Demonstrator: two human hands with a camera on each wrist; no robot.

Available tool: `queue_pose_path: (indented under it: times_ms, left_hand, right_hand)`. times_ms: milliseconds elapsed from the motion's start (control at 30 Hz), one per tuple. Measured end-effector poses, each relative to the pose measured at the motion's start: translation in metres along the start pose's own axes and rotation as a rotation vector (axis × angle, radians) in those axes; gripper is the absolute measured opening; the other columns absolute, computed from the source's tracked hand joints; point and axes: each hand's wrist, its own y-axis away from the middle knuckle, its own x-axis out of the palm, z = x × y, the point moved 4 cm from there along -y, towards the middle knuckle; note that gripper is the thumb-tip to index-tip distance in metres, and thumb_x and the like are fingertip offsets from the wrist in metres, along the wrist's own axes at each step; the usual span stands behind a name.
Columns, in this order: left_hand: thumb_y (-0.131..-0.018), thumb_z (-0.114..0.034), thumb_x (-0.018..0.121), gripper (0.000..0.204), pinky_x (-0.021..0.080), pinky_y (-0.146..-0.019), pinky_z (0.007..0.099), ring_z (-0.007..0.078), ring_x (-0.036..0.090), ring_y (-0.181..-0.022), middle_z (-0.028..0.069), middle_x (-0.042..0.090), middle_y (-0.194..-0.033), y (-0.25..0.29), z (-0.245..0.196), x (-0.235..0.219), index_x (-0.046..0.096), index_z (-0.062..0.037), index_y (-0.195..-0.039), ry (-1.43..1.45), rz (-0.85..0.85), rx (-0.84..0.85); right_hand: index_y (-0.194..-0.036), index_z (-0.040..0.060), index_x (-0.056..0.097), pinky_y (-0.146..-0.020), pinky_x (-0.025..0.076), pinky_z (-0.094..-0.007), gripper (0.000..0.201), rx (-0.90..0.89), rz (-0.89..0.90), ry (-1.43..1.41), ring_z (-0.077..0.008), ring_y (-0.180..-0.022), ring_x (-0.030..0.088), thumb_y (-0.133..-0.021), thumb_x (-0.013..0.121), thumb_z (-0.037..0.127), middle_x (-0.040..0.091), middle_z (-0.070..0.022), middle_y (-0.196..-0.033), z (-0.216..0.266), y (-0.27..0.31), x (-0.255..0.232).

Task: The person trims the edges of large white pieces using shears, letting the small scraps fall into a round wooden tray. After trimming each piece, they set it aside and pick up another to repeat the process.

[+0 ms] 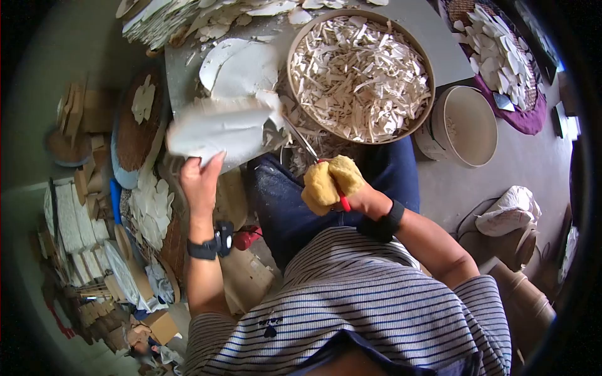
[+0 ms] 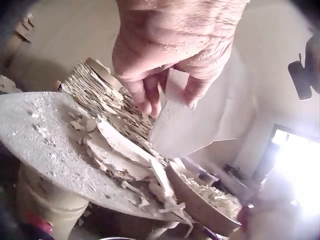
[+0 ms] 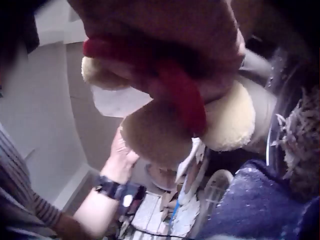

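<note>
My left hand (image 1: 200,185) pinches a thin, stiff white sheet (image 1: 219,133) by its near edge, thumb against fingers. In the left wrist view that sheet (image 2: 187,127) hangs below the fingertips, pale and slightly curved, its far part blurred in the head view. The right hand (image 1: 365,200) grips scissors by their red handles (image 1: 344,202); thick yellow foam padding (image 1: 321,188) surrounds the grip and hides most of the fingers. The metal blades (image 1: 302,139) point up and left, close to the sheet's right edge. From the right wrist, the red handle (image 3: 184,95) shows between foam lumps.
A round tray (image 1: 431,88) full of white strips sits at the work table's (image 1: 439,37) near edge. Larger white sheets (image 1: 241,66) lie left of it, with a stack (image 1: 153,28) behind. A white bucket (image 1: 492,135) stands at right; flat baskets holding white pieces flank both sides.
</note>
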Motion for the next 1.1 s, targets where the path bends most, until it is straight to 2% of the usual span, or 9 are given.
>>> queue_pose_path:
  times_ms: [33, 133, 267, 533, 633, 833, 900, 1000, 1100]
  left_hand:
    - [-0.079, -0.001, 0.059, 0.033, 0.043, -0.085, 0.0264, 0.0177, 0.055, -0.099, 0.0115, 0.059, -0.105, 0.009, 0.005, 0.004, 0.053, 0.0009, -0.112, 0.104, -0.04, -0.121]
    - [-0.082, -0.002, 0.057, 0.047, 0.045, -0.078, 0.0248, 0.0144, 0.055, -0.093, 0.0125, 0.055, -0.108, 0.029, -0.004, 0.029, 0.039, -0.001, -0.124, 0.413, -0.116, -0.291]
    - [-0.08, -0.003, 0.059, 0.062, 0.047, -0.078, 0.0267, 0.0171, 0.053, -0.098, 0.014, 0.052, -0.111, 0.05, 0.001, 0.046, 0.025, -0.0031, -0.131, 0.35, -0.141, -0.308]
    - [-0.08, 0.0, 0.055, 0.059, 0.048, -0.078, 0.029, 0.0188, 0.055, -0.097, 0.0157, 0.05, -0.113, 0.062, 0.006, 0.064, 0.025, -0.0025, -0.131, 0.319, -0.098, -0.311]
    - [-0.081, 0.001, 0.055, 0.056, 0.047, -0.079, 0.0289, 0.0187, 0.056, -0.093, 0.0153, 0.051, -0.112, 0.058, 0.003, 0.064, 0.028, -0.0008, -0.13, 0.357, -0.063, -0.316]
    - [-0.08, 0.003, 0.055, 0.056, 0.04, -0.088, 0.0276, 0.0169, 0.047, -0.103, 0.0146, 0.045, -0.117, 0.058, 0.024, 0.063, 0.028, 0.002, -0.128, 0.444, -0.324, -0.245]
    - [-0.079, 0.001, 0.058, 0.058, 0.038, -0.091, 0.0299, 0.0187, 0.044, -0.106, 0.0144, 0.042, -0.118, 0.055, 0.025, 0.066, 0.026, 0.0011, -0.127, 0.353, -0.317, -0.215]
    - [-0.076, -0.002, 0.064, 0.065, 0.038, -0.092, 0.0328, 0.0203, 0.045, -0.106, 0.0147, 0.043, -0.117, 0.049, 0.026, 0.062, 0.024, 0.0006, -0.127, 0.28, -0.277, -0.273]
    - [-0.076, -0.002, 0.063, 0.061, 0.038, -0.092, 0.033, 0.0197, 0.045, -0.106, 0.0142, 0.044, -0.116, 0.044, 0.027, 0.055, 0.026, 0.0004, -0.125, 0.316, -0.218, -0.34]
  right_hand:
    - [-0.101, 0.0045, 0.058, -0.082, 0.043, -0.0362, 0.031, -0.107, 0.055, 0.504, -0.0305, -0.093, 0.055, -0.073, 0.063, 0.017, 0.06, -0.0127, -0.098, 0.004, -0.009, -0.009]
    - [-0.097, 0.0059, 0.06, -0.078, 0.043, -0.0371, 0.027, -0.085, 0.063, 0.437, -0.033, -0.089, 0.055, -0.073, 0.061, 0.019, 0.06, -0.0134, -0.093, 0.01, -0.012, -0.004]
    - [-0.1, 0.0034, 0.057, -0.081, 0.042, -0.0381, 0.026, -0.183, -0.006, 0.469, -0.0335, -0.092, 0.053, -0.077, 0.055, 0.016, 0.058, -0.0155, -0.097, 0.011, -0.013, 0.004]
    - [-0.098, 0.0037, 0.057, -0.084, 0.039, -0.0385, 0.024, -0.146, 0.051, 0.64, -0.0345, -0.093, 0.05, -0.076, 0.051, 0.012, 0.056, -0.0162, -0.096, -0.003, -0.022, 0.004]
    - [-0.108, 0.0065, 0.052, -0.092, 0.037, -0.035, 0.031, -0.189, 0.176, 0.877, -0.0268, -0.101, 0.05, -0.079, 0.057, 0.016, 0.054, -0.0116, -0.109, -0.009, -0.018, 0.001]
    - [-0.097, 0.003, 0.056, -0.081, 0.044, -0.0384, 0.027, -0.273, 0.021, 0.708, -0.033, -0.088, 0.054, -0.074, 0.056, 0.018, 0.057, -0.0139, -0.093, 0.011, -0.017, 0.003]
    - [-0.097, 0.0039, 0.056, -0.079, 0.045, -0.0376, 0.029, -0.165, 0.076, 0.699, -0.0317, -0.087, 0.055, -0.073, 0.058, 0.019, 0.058, -0.0129, -0.092, -0.001, -0.016, 0.003]
    - [-0.097, 0.0056, 0.057, -0.077, 0.046, -0.0366, 0.03, -0.25, 0.064, 0.733, -0.031, -0.085, 0.056, -0.072, 0.061, 0.022, 0.059, -0.0122, -0.091, 0.003, -0.015, 0.007]
    - [-0.096, 0.0063, 0.058, -0.077, 0.046, -0.036, 0.029, -0.033, 0.051, 0.252, -0.0308, -0.085, 0.057, -0.071, 0.062, 0.021, 0.059, -0.0123, -0.091, -0.017, -0.017, 0.008]
